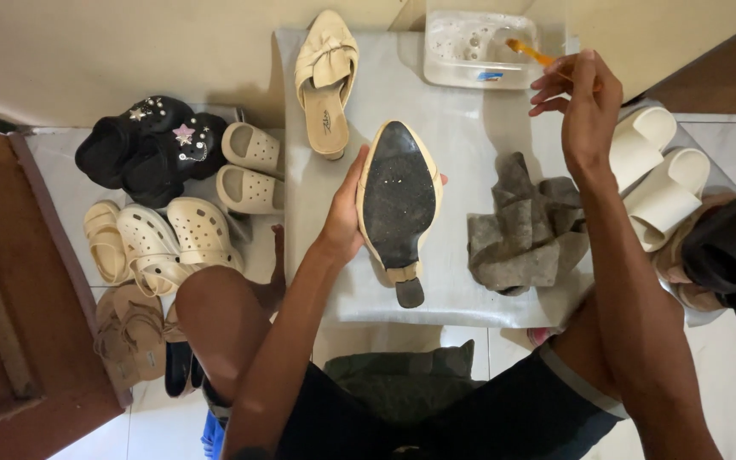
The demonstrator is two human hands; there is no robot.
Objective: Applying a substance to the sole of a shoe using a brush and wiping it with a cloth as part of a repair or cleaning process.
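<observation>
1. your left hand (344,217) is clamped on a cream heeled shoe (398,204), fingers wrapped around its left edge, with a fingertip showing past the right edge
2. the shoe is held sole-up over the middle of the grey worktop (462,128); its black sole faces you, the pointed toe aims away from you and the short heel block sits nearest your body
3. your right hand (581,106) is raised over the far right part of the worktop, closed on an orange-handled toothbrush (528,53); the fingers are curled and pinch the handle
4. the brush end reaches into a clear plastic tub (474,49) at the far edge of the worktop; the tub shows suds or droplets inside
5. the two hands are well apart, with the shoe on the left and the tub on the far right
6. a crumpled grey cloth (521,230) lies on the worktop just right of the held shoe, under your right forearm
7. the matching cream shoe (325,81) lies upright at the far left of the worktop, bow toward the wall
8. on the floor to the left: black clogs with star charms (151,145), cream slides (249,166) and cream perforated clogs (176,238)
9. to the right: white slides (658,170) and black sandals (734,255)
</observation>
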